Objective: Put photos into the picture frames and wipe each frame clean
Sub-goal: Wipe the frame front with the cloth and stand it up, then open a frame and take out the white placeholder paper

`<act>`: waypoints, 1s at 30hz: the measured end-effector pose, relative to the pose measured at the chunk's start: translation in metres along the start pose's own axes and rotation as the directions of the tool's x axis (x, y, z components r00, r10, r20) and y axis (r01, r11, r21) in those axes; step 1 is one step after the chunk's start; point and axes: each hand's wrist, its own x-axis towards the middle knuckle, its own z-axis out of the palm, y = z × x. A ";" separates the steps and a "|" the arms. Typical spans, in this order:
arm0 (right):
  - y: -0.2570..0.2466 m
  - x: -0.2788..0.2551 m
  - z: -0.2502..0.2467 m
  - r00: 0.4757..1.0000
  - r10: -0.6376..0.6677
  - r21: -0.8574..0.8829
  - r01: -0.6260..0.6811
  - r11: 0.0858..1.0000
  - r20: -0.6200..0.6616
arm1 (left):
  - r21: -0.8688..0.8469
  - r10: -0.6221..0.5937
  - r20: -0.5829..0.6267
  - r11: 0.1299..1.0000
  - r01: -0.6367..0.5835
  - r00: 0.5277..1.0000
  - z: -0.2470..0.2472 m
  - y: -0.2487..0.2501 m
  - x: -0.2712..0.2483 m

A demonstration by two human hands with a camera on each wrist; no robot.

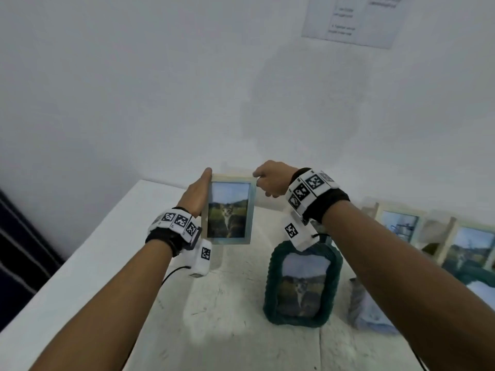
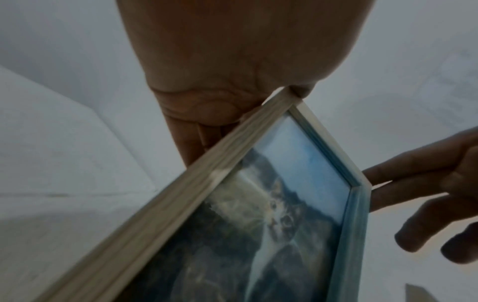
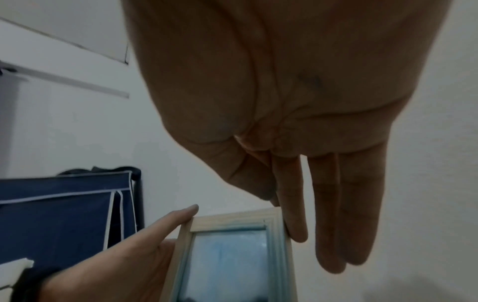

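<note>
Your left side of surface (image 1: 88, 277) open; green frame (image 1: 301, 285) and frame row (image 1: 442, 236) block right.

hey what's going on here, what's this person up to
A person holds a pale wooden picture frame with a cat photo upright above the white table. The left hand grips its left edge; the right hand touches the top right corner. A dark green frame stands below, with more frames along the wall.
</note>
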 end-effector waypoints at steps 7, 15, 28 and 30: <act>0.000 0.028 0.017 0.989 0.079 -0.063 -0.072 0.995 0.124 | 0.002 -0.085 0.013 0.996 0.085 0.996 0.013 -0.027 0.018; 0.007 0.030 0.021 0.990 0.074 -0.087 -0.064 0.994 0.122 | 0.053 -0.133 0.058 0.990 0.130 0.989 0.014 -0.041 0.032; 0.105 -0.015 -0.044 0.972 0.221 0.301 -0.188 0.935 -0.077 | 0.329 0.539 -0.337 0.836 -0.440 0.772 0.021 0.015 0.024; 0.127 -0.023 -0.046 0.945 0.305 0.301 -0.259 0.918 -0.116 | 0.306 0.599 -0.223 0.792 -0.529 0.769 0.039 0.040 0.018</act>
